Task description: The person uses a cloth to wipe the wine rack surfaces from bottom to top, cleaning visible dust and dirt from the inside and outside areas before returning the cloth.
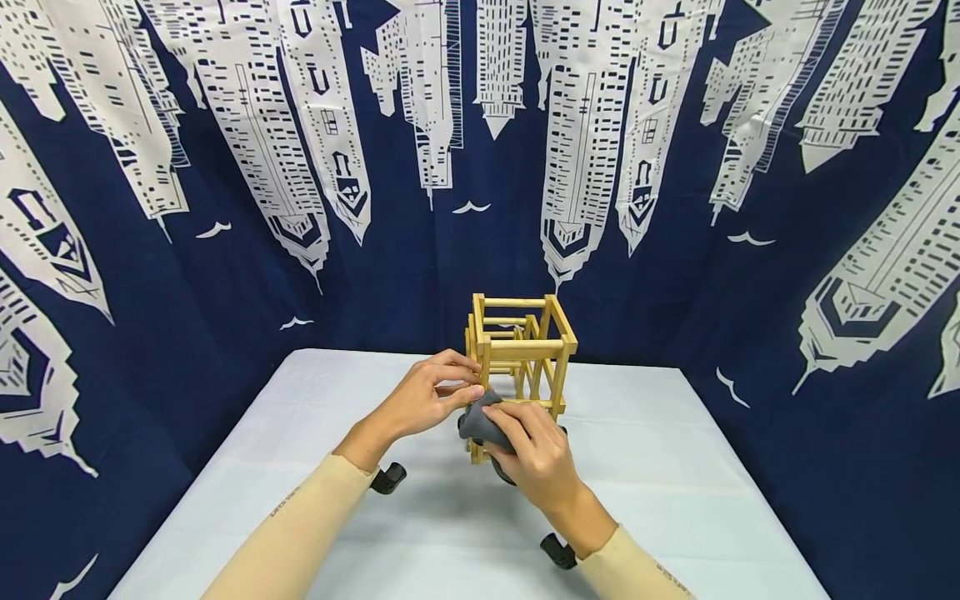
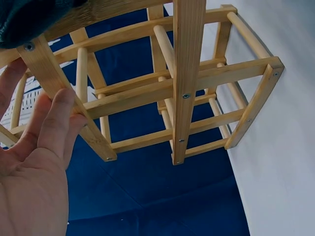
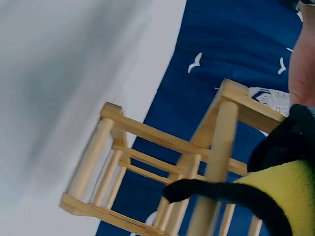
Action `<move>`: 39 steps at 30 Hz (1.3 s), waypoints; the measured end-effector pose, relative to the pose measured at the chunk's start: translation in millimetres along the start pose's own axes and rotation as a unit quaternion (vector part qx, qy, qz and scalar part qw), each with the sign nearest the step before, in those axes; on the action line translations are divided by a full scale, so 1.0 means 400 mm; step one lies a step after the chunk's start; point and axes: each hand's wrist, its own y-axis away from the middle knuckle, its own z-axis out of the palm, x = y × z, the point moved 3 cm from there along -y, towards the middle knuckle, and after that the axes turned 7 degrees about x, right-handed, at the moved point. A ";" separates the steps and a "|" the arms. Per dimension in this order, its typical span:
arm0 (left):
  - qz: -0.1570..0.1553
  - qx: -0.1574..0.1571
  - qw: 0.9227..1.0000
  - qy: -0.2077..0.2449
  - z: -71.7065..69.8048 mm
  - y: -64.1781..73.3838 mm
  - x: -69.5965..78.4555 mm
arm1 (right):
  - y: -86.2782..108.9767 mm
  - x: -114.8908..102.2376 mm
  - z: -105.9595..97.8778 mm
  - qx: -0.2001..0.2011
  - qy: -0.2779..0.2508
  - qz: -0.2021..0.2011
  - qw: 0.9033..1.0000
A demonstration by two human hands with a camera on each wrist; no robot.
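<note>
A light wooden rack point(image 1: 528, 348), built of slats and round dowels, stands on the table in front of me. My left hand point(image 1: 429, 398) holds its near left post, and in the left wrist view the fingers point(image 2: 55, 123) lie against a slat. A cloth point(image 1: 482, 425) is bunched under my right hand point(image 1: 538, 454), which pinches it against the lower near part of the rack. It looks grey from above; the right wrist view shows a yellow side of the cloth point(image 3: 285, 189) with a dark edge. The right fingertips are partly hidden by the cloth.
The rack stands on a white-covered table point(image 1: 637, 475). Behind and beside the table hangs a dark blue curtain point(image 1: 420, 275) printed with white buildings and birds. Black wrist camera mounts point(image 1: 388, 478) stick out beside both forearms.
</note>
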 end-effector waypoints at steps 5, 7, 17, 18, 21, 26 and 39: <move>-0.007 -0.004 1.000 0.002 0.000 -0.003 0.004 | 0.016 -0.010 -0.004 -0.032 0.010 -0.003 0.999; -0.007 -0.003 1.000 0.001 0.001 -0.003 0.003 | 0.030 -0.015 -0.006 -0.048 0.010 0.001 0.999; -0.021 0.010 1.000 0.021 -0.001 0.009 -0.007 | -0.011 0.003 -0.049 -0.014 0.027 0.040 0.999; -0.020 0.012 1.000 0.021 0.000 0.010 -0.007 | -0.019 0.005 -0.052 -0.010 0.034 0.043 0.998; -0.013 0.016 1.000 0.020 0.002 0.012 -0.005 | -0.038 0.011 -0.055 -0.029 0.062 0.049 0.996; 0.006 0.020 1.000 0.011 0.008 0.012 0.001 | -0.046 0.012 -0.052 -0.091 0.091 0.062 0.990; 0.000 0.033 0.999 0.025 0.021 0.016 -0.008 | -0.075 0.022 -0.095 -0.184 0.167 0.103 0.963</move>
